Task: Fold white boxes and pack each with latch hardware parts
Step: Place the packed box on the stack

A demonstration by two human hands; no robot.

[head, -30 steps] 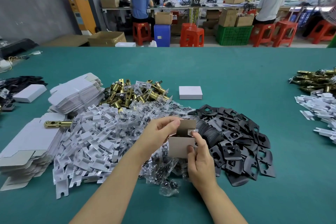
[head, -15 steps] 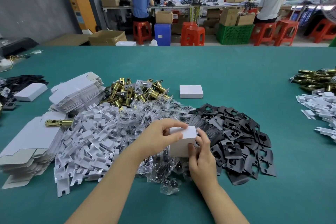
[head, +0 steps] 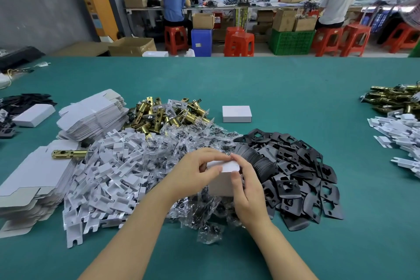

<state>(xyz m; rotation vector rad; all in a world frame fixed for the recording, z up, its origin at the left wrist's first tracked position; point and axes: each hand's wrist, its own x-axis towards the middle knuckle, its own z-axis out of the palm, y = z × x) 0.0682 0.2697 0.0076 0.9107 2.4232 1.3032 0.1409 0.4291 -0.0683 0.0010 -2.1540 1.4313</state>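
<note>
A small white box stands upright over the heap of bagged screws, held between both hands. My left hand grips its top left, fingers curled over the closed white lid. My right hand holds its right side, thumb on the front face and fingers behind. Around it lie brass latches, white plastic inserts, black strike plates and stacks of flat white box blanks. One folded white box lies closed on the green table.
A lone brass latch rests on the near-left blank stack. Another white box and black parts sit far left. More latches and white inserts lie at the right edge. People work at benches beyond the table.
The box's brown inner flap was open a second ago; the white lid has since come down and now sits closed, with my left fingers over it.
</note>
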